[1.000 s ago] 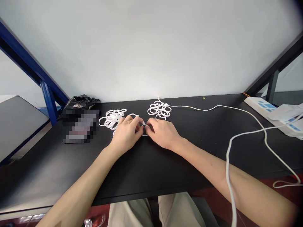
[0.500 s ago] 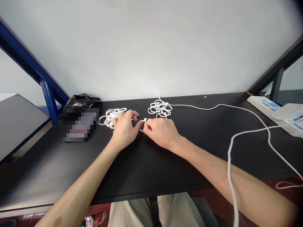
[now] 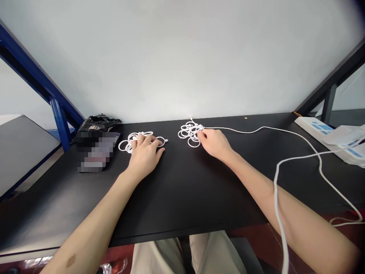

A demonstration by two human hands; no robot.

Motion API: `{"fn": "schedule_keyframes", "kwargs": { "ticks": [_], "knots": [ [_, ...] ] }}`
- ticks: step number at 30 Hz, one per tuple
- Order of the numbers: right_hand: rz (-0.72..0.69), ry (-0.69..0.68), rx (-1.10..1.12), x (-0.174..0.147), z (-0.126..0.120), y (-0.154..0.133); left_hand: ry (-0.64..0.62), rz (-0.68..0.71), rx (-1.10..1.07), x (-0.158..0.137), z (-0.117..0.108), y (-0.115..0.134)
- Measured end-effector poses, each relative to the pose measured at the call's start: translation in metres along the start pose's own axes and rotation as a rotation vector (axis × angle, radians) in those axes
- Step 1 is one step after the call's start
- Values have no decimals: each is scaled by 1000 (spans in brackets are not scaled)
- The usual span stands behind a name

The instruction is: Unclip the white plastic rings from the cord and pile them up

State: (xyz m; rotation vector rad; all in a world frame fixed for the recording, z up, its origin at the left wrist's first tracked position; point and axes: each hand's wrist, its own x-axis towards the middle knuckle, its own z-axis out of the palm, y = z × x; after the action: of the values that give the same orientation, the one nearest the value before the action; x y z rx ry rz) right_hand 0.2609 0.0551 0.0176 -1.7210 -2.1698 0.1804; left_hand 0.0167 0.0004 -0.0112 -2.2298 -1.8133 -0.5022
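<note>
On the left of the black table lies a pile of white knotted cord loops. My left hand rests over this pile with its fingers spread, covering much of it; one loop with a knot pokes out past the fingertips. A second pile of white cord loops lies nearer the middle, close to the wall. At its right edge my right hand has its fingers pinched together on a white cord loop; the fingertips are partly hidden.
A white cable runs right from behind the second pile and crosses over my right forearm. Black plastic and a blurred-out packet lie at the left. A white and blue package sits at the right, near the dark frame.
My right hand has moved up and right, from the loop between the hands to the second pile. My left hand has shifted slightly left and flattened onto the left pile, beside that loop.
</note>
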Motion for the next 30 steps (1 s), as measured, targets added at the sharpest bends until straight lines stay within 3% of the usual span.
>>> {"fn": "schedule_keyframes", "kwargs": {
  "ticks": [14, 18, 22, 26, 30],
  "knots": [
    [71, 5, -175, 2, 1, -16, 53, 129, -89, -1, -2, 12],
    [-34, 5, -66, -9, 2, -24, 142, 156, -113, 0, -4, 14],
    [-177, -92, 136, -24, 8, -39, 199, 224, -203, -1, -10, 18],
    [-225, -129, 175, -32, 11, -46, 169, 243, -281, -2, -15, 24],
    [-232, -144, 144, -34, 11, -46, 57, 232, -332, -2, -14, 28]
  ]
}}
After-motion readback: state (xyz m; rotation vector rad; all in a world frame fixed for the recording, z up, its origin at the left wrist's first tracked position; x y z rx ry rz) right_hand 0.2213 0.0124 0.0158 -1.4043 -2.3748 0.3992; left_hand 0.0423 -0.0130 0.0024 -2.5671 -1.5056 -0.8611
